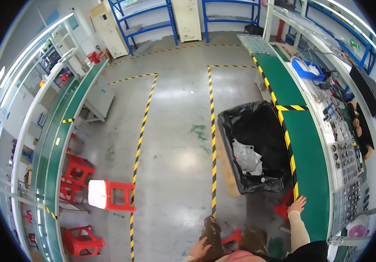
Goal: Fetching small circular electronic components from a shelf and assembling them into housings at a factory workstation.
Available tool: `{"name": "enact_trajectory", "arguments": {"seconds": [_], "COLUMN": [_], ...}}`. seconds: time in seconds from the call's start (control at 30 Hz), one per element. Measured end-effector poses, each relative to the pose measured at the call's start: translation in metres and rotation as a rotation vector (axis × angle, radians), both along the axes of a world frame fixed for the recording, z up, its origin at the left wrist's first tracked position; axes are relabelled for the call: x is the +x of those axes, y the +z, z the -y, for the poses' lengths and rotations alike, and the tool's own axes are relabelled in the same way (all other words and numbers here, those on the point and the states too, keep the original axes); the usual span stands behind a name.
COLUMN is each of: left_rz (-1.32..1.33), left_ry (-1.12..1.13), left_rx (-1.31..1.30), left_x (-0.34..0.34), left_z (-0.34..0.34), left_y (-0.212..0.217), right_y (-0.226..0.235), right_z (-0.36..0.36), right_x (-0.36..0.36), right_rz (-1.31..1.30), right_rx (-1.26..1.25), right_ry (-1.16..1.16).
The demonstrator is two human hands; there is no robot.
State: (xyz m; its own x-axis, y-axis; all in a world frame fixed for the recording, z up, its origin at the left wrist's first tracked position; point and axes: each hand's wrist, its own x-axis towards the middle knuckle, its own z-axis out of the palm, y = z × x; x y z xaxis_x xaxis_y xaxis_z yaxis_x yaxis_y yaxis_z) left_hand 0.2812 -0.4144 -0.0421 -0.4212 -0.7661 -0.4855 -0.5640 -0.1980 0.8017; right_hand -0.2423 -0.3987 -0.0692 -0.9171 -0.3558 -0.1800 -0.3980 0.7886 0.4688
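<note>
My left hand [200, 249] rests on my thigh in patterned dark trousers [212, 236], its fingers loosely stretched out and holding nothing. My right hand [298, 204] lies flat, fingers apart, on the edge of the green-topped workbench [311, 174], beside the yellow-and-black edge tape [289, 144]. Just beyond it stands a large bin lined with a black bag [280, 131]. Crumpled clear plastic [248, 157] lies inside that bin. A red stool [233, 237] shows partly between my legs, and another red stool [283, 210] is half hidden under the bench.
Trays of small dark parts [347, 159] and a blue bin [307, 70] line the bench's far side, where another person's hand [357, 127] shows. Leftward stand several stools, one red with a white top [98, 194], and a green conveyor bench [72, 113]. Blue shelves [146, 28] stand behind.
</note>
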Motion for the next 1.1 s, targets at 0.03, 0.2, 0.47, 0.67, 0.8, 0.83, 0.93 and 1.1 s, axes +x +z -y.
{"name": "enact_trajectory", "arguments": {"seconds": [0.03, 0.2, 0.47, 0.67, 0.8, 0.83, 0.93, 1.1], "left_rz": [0.072, 0.135, 0.109, 0.272, -0.077, -0.191, -0.265, -0.274], "left_ry": [0.000, 0.100, -0.102, -0.043, 0.293, 0.575, 1.127, 1.474], "left_rx": [0.051, 0.093, -0.162, -0.235, -0.034, 0.162, 0.504, 0.742], "left_x": [0.011, 0.036, 0.060, 0.095, 0.163, 0.172, 0.219, 0.243], "left_z": [0.019, 0.086, 0.260, 0.452, 0.559, 0.576, 0.608, 0.717], "left_y": [0.021, 0.084, 0.102, 0.085, 0.017, 0.012, -0.022, -0.071], "right_y": [-0.009, 0.018, -0.052, -0.046, -0.012, -0.012, 0.037, 0.042], "right_z": [0.004, 0.055, 0.098, 0.291, 0.489, 0.531, 0.680, 0.872], "right_x": [-0.002, 0.050, 0.141, 0.147, 0.150, 0.145, 0.162, 0.170], "right_rz": [0.001, 0.166, 1.217, 1.090, 1.086, 1.026, 1.009, 1.073], "right_rx": [0.023, 0.118, 0.419, 0.197, -0.194, -0.284, -0.408, -0.371], "right_ry": [-0.062, -0.158, 0.648, 1.042, 0.398, 0.494, 0.658, 0.721]}}
